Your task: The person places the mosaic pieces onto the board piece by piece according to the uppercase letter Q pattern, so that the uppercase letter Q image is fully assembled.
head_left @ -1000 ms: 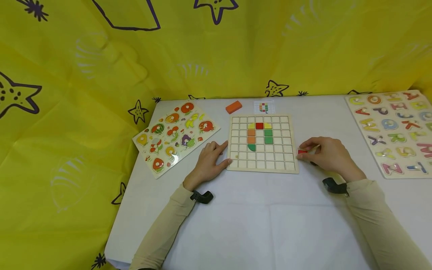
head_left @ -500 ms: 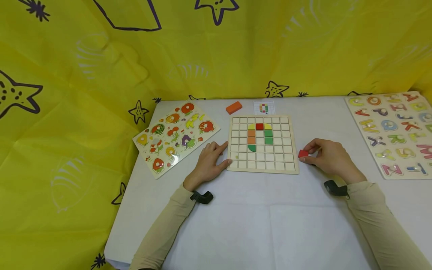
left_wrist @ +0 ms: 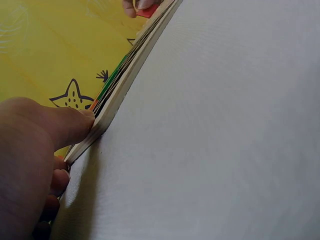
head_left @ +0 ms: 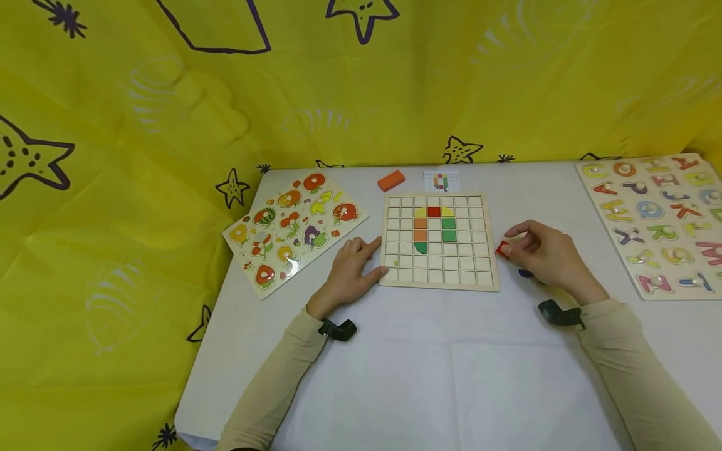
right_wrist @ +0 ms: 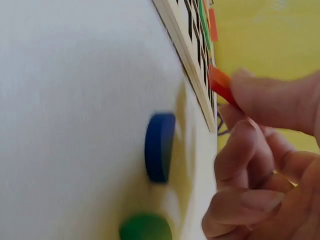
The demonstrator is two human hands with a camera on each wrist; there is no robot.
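A wooden grid board (head_left: 489, 275) lies on the table, with red, yellow, orange and green tiles forming an arch in its cells. My left hand (head_left: 351, 272) touches the board's left edge, index finger and thumb stretched out; the thumb (left_wrist: 75, 122) rests on the rim near the corner. Just off the board's right edge, my right hand (head_left: 544, 254) pinches a small red tile (right_wrist: 223, 85) between thumb and fingers. Under that hand stand a blue rounded block (right_wrist: 159, 147) and a green block (right_wrist: 146, 229), both partly hidden in the head view.
Behind the board are a pattern card (head_left: 442, 180) and an orange block (head_left: 391, 180). A fruit puzzle board (head_left: 271, 250) lies at the left, an alphabet puzzle board (head_left: 637, 241) at the right. A yellow patterned cloth (head_left: 361, 100) hangs behind the white table (head_left: 406, 376).
My right hand has turned the red tile between its fingers and lifted slightly, uncovering part of the blue block. The left hand stays at the board's edge.
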